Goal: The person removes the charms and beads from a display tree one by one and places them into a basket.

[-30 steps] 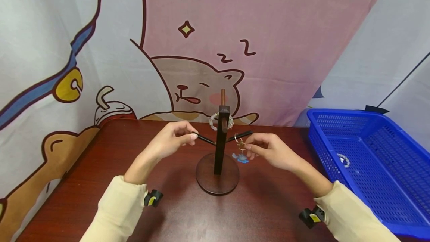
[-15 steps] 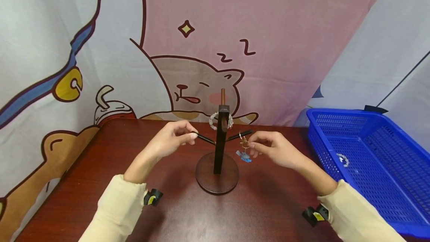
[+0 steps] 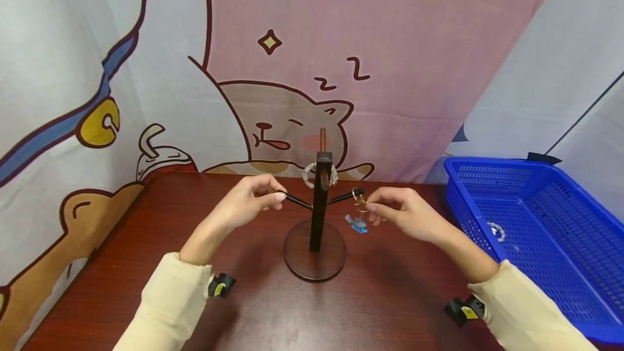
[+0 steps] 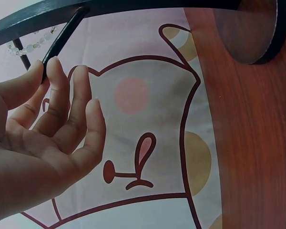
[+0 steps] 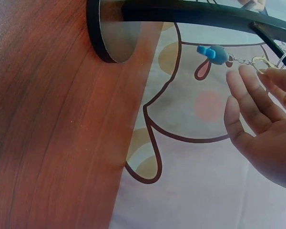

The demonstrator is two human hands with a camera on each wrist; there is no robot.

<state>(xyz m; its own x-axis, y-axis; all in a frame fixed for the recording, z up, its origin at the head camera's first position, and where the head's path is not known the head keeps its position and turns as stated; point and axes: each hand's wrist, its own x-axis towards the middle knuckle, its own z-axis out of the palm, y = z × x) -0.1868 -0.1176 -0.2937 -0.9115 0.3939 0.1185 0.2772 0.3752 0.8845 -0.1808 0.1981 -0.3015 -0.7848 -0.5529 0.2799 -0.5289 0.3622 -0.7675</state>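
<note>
A dark wooden stand [image 3: 319, 215] with a round base rises from the table, pegs branching from its post. My left hand [image 3: 248, 202] pinches the tip of its left lower peg [image 4: 66, 43] between thumb and index finger. On the other side my right hand [image 3: 407, 213] pinches the gold ring of a keychain [image 3: 358, 223], its blue-grey animal charm hanging below on a short chain. The keychain's upper loop [image 3: 356, 195] overlaps the right lower peg [image 3: 343, 197] close to its outer tip. A pale beaded bracelet [image 3: 308, 176] hangs higher on the stand.
To the right stands a blue plastic basket [image 3: 531, 253], with another beaded bracelet [image 3: 497, 232] inside near its left wall. Behind the reddish-brown table [image 3: 263, 307] hangs a cartoon-printed cloth [image 3: 414, 69].
My right hand has shifted to the right with the keychain, whose loop has slid outward along the right peg towards its tip. The left hand has stayed on its peg.
</note>
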